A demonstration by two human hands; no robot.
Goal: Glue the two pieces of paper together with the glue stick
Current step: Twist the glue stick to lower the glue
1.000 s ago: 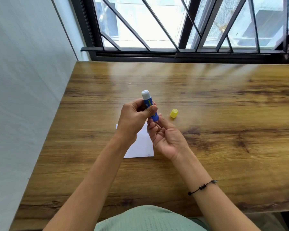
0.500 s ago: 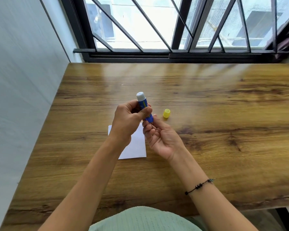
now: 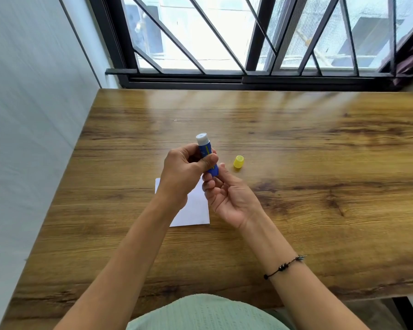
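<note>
Left hand (image 3: 186, 170): fingers gripping the blue glue stick (image 3: 206, 153) above the table (image 3: 320, 210), tip up.
Right hand (image 3: 227, 196): fingers pinching its base.
Paper (image 3: 196, 208): lying under the hands; second sheet not distinguishable.
Risk: over-extended glue smearing or snapping; yellow cap (image 3: 238, 161) rolling off.

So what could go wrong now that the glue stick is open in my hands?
The yellow cap lies loose on the table and might roll off. The white tip of the glue stick is bare and could dry. The paper lies unheld, so it may slide when rubbed.
</note>
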